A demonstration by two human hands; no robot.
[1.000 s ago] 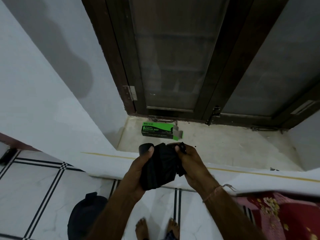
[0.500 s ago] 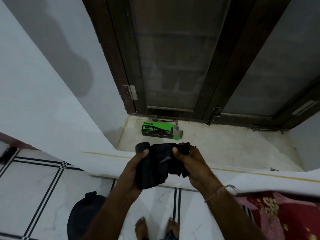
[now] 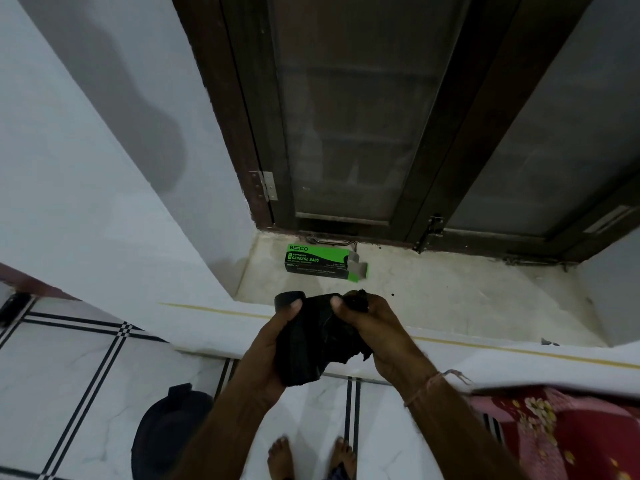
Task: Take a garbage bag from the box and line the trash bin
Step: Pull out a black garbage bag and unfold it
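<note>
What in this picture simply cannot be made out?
Head view only:
- garbage bag: its opening, bunched inside the left hand and right hand.
- dark round object, perhaps the bin: inside hidden, partly covered by the left forearm, cut by the bottom edge.
- green box: small print too small; contents unseen.
- Beyond the door glass: dim, blurred.

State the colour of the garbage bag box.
The garbage bag box is green and black; head view.
</note>
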